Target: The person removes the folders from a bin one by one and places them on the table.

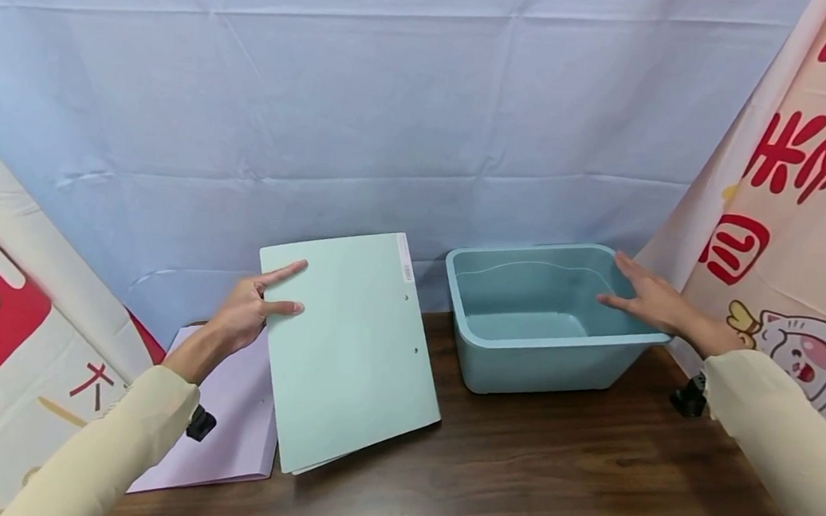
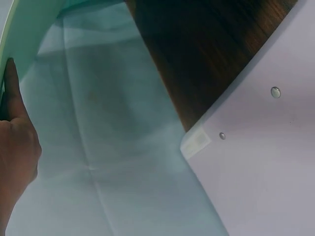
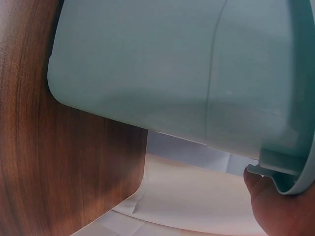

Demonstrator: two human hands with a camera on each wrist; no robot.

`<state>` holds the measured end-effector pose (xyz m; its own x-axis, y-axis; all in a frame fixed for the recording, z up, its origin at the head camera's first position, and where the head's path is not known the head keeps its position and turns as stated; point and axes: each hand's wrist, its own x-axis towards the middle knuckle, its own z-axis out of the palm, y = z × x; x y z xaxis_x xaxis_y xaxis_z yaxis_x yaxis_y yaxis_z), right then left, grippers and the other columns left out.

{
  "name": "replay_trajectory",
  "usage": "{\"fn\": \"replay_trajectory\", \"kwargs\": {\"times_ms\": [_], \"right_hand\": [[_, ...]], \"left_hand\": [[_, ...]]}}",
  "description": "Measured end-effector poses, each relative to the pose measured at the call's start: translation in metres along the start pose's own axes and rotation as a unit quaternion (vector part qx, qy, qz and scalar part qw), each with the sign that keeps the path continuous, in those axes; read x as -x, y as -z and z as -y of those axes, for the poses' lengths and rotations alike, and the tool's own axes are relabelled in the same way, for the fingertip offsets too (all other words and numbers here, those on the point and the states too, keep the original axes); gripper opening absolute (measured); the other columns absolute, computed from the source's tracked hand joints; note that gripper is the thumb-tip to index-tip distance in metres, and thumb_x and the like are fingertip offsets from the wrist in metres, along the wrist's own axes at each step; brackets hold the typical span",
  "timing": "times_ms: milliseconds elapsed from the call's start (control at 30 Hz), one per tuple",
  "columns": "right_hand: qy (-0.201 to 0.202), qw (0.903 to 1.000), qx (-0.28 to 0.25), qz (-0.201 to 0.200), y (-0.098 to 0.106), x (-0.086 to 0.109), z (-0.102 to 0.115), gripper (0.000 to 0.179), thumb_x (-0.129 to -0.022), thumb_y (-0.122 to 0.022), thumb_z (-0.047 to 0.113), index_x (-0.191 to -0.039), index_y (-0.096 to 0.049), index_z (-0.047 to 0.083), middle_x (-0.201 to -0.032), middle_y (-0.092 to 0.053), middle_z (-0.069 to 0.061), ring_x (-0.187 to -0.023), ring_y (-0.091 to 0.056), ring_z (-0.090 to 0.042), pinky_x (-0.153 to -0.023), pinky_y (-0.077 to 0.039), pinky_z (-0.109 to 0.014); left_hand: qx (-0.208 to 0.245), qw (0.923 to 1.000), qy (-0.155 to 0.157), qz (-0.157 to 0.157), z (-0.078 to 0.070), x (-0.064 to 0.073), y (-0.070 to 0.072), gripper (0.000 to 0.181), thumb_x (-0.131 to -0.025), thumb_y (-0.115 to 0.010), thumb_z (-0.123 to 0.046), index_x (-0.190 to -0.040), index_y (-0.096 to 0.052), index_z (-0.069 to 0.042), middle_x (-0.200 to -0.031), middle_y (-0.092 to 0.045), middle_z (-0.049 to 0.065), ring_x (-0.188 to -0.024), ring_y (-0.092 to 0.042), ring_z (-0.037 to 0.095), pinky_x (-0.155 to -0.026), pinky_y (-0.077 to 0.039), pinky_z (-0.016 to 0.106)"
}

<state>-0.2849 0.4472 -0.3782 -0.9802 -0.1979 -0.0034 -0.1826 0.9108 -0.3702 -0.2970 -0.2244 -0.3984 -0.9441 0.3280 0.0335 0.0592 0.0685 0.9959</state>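
My left hand [image 1: 245, 310] grips the left edge of a mint-green file folder [image 1: 352, 350], with thumb and index finger lying on its front. Tilted and held off the table, this folder has a white label and two small rivets near its right edge. Behind and below it, a lilac folder [image 1: 233, 413] lies on the table. In the right wrist view, the right hand [image 3: 280, 209] has a finger hooked under the rim of a blue-green plastic basin [image 3: 147, 59]. From the head view, that right hand [image 1: 647, 298] grips the basin's right end, with thumb and index finger inside.
The dark wooden table [image 1: 513, 473] runs along the front. A pale blue cloth [image 1: 366, 111] hangs behind the folders and basin. Printed banners stand at both sides, the right banner [image 1: 810, 238] close to the right forearm.
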Motion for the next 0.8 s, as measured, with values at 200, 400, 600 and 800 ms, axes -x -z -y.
{"fn": "replay_trajectory", "kwargs": {"times_ms": [200,400,600,800], "right_hand": [[0.0,1.0,0.004,0.002,0.0,0.0,-0.001,0.108,-0.103,-0.068,0.046,-0.168,0.006,0.002,-0.172,-0.002,-0.034,-0.15,-0.015,-0.066,-0.109,-0.019,-0.087],[-0.001,1.0,0.002,0.002,0.0,0.001,-0.001,0.108,-0.103,-0.068,0.046,-0.168,0.006,0.002,-0.172,0.0,-0.032,-0.151,-0.015,-0.066,-0.109,-0.018,-0.087],[0.003,1.0,0.005,-0.003,-0.001,0.0,-0.002,0.107,-0.103,-0.069,0.044,-0.168,0.004,0.001,-0.172,0.0,-0.032,-0.151,-0.015,-0.065,-0.109,-0.019,-0.086],[0.005,0.9999,0.011,-0.004,-0.001,-0.001,-0.001,0.107,-0.103,-0.07,0.043,-0.168,0.004,-0.001,-0.172,-0.002,-0.033,-0.151,-0.016,-0.065,-0.111,-0.019,-0.086]], "left_hand": [[-0.011,0.9999,0.005,0.011,0.01,-0.007,-0.002,0.084,-0.088,-0.083,0.003,-0.16,-0.049,-0.02,-0.175,-0.024,0.001,-0.067,-0.052,-0.011,-0.051,-0.043,0.013],[-0.046,0.9987,0.015,0.016,0.023,-0.018,-0.005,0.082,-0.087,-0.085,-0.001,-0.159,-0.052,-0.021,-0.174,-0.028,-0.002,-0.14,-0.042,-0.002,-0.106,-0.047,0.019],[-0.037,0.9984,0.034,0.025,0.042,-0.029,-0.007,0.079,-0.086,-0.084,0.001,-0.157,-0.055,-0.02,-0.175,-0.026,0.0,-0.163,0.002,0.019,-0.132,-0.003,0.047],[-0.052,0.9959,0.065,0.038,0.058,-0.036,-0.009,0.076,-0.089,-0.084,-0.004,-0.156,-0.056,-0.025,-0.177,-0.02,-0.002,-0.163,0.008,0.023,-0.13,-0.014,0.054]]}}
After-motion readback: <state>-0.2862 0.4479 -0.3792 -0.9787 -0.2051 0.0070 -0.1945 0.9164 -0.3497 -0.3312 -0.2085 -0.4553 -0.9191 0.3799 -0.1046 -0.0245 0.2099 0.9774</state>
